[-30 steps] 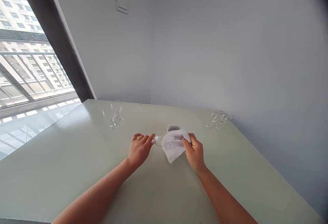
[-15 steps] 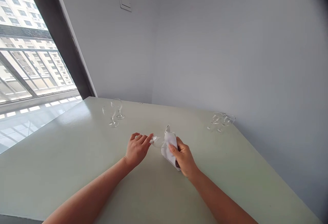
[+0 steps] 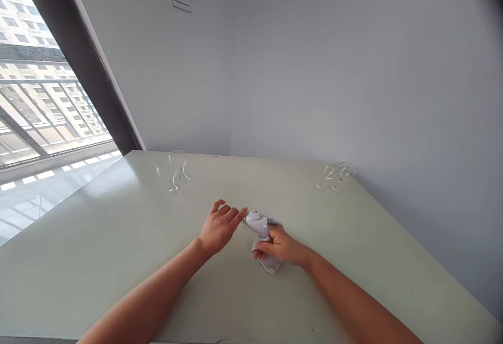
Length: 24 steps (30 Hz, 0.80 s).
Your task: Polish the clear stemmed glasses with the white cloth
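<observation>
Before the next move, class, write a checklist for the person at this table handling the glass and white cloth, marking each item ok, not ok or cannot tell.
1. Left hand firmly on the stemmed glass: cannot tell; the fingertips reach it, but the grip is unclear.
2. Right hand closed on the white cloth: ok.
3. Cloth over the glass's bowl: ok, at least partly.
4. Far-left pair of glasses upright and away from the hands: ok.
5. Far-right pair of glasses away from the hands: ok.
6. Held glass free of smears: cannot tell.
</observation>
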Motion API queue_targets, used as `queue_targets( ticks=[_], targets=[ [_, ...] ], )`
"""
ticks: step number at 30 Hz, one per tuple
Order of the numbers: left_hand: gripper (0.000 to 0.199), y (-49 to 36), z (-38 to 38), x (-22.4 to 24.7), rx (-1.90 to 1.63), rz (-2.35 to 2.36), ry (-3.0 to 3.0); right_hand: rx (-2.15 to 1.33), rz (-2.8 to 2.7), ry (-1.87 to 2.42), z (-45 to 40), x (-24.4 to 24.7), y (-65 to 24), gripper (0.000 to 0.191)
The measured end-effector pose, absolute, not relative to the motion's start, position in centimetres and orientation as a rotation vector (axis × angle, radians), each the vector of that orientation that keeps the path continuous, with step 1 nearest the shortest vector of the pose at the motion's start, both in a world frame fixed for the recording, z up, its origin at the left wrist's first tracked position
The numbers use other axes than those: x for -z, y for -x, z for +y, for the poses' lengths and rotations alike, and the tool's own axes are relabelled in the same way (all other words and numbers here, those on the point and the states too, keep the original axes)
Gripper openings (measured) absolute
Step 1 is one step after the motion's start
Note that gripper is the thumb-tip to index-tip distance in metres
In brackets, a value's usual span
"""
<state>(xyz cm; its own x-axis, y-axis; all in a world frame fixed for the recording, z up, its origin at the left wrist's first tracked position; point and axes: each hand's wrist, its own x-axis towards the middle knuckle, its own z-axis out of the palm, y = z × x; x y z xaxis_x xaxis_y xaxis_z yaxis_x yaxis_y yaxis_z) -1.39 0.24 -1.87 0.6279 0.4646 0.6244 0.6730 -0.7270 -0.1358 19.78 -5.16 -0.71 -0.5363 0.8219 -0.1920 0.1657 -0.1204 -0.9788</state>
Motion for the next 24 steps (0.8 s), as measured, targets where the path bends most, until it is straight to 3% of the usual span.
queue_targets(
  ticks=[4,11,17,24],
  targets=[
    [0.035,1.2,0.5,1.8,0.74,-0.911,2.517,-1.683,-1.507,1.079,-4.7,2.1,-19.5,0.041],
    [0.029,0.9,1.0,2.5,0.722,-0.982,2.593,-1.99,-1.159,0.614,-4.5,0.1,-20.7,0.048],
    [0.029,1.4,0.9,2.3,0.722,-0.895,2.68,-1.7,-1.69,1.03,-5.3,-0.9,-20.7,0.038],
    [0.03,0.8,0.5,2.2,0.758,-0.911,2.628,-1.576,-1.496,1.078,-4.9,0.8,-19.2,0.04]
  ],
)
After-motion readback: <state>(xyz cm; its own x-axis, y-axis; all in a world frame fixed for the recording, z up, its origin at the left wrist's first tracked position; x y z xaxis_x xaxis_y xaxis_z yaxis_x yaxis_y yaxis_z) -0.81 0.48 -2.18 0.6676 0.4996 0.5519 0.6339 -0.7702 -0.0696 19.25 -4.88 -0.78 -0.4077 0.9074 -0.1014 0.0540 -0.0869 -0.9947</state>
